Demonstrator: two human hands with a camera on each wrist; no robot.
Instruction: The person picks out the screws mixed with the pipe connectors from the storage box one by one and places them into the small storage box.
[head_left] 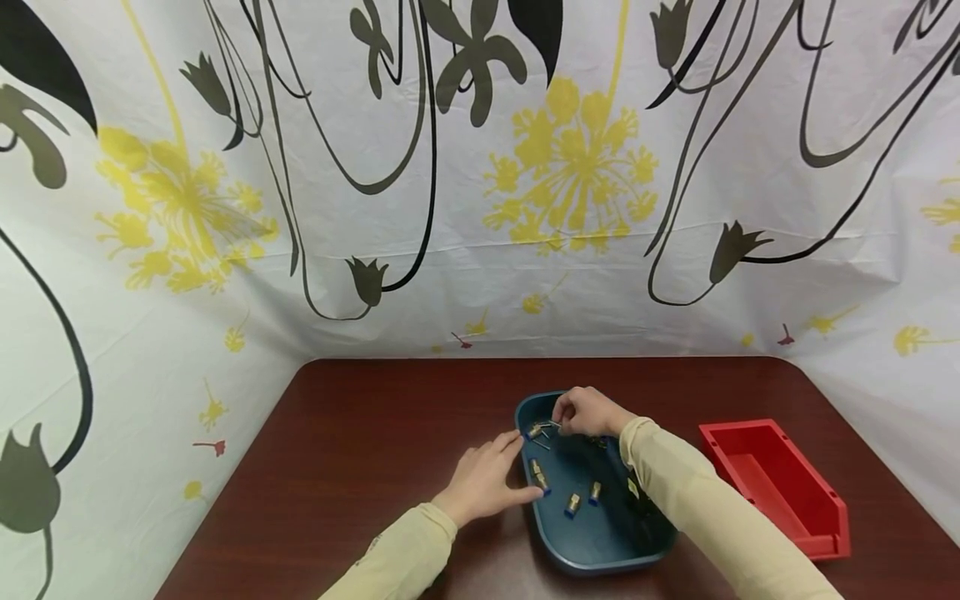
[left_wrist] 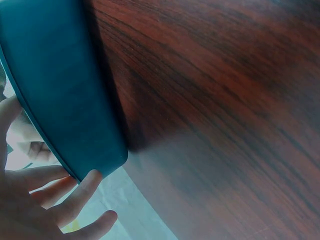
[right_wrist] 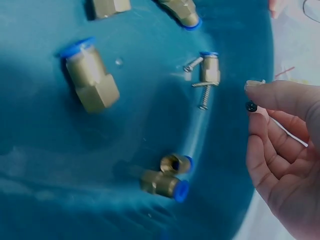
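Note:
A blue-green tray (head_left: 600, 542) stands on the table, with brass push-in fittings (right_wrist: 92, 80) with blue collars scattered in it. Over its far end, my right hand (head_left: 588, 410) pinches a small screw (right_wrist: 251, 106) between thumb and forefinger; its dark round head shows in the right wrist view. Close by, several silver screws (right_wrist: 205, 97) lie against an upright-looking fitting (right_wrist: 210, 69). My left hand (head_left: 487, 479) rests on the tray's left rim with fingers spread and fairly straight, the thumb reaching over the edge. The left wrist view shows those fingers along the tray's outer wall (left_wrist: 65, 90).
To the right of the tray sits a red open bin (head_left: 783, 483), partly behind my right sleeve (head_left: 705, 500). Both stand on a dark reddish wood table (head_left: 360, 450). A white cloth with a flower print (head_left: 450, 217) hangs behind the table.

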